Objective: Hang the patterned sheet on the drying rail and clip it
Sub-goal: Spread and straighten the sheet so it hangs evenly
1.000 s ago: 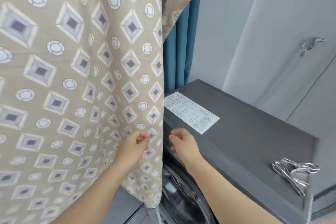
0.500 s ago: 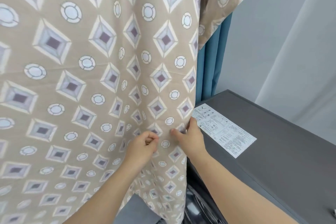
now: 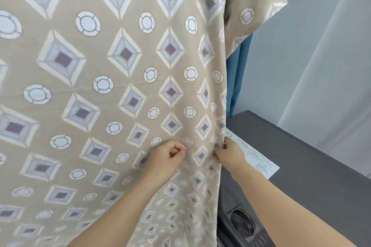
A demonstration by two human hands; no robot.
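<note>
The patterned sheet (image 3: 124,78), beige with white-and-purple diamonds and white rings, hangs down from above and fills the left and middle of the view. The rail that carries it is out of view above. My left hand (image 3: 166,158) rests against the sheet's front, fingers curled into a loose fist; whether it pinches cloth I cannot tell. My right hand (image 3: 228,152) grips the sheet's right vertical edge, fingers wrapped around the fold. No clips are in view.
A dark grey washing machine (image 3: 313,166) stands to the right, a white label (image 3: 261,160) on its top and its round door (image 3: 242,224) below. A blue curtain (image 3: 239,78) hangs behind the sheet's edge. Pale grey walls lie at the right.
The view has swung left and up, so the metal clips on the machine top have left the frame. My right hand moved from open air onto the sheet's right edge and closed on it.
</note>
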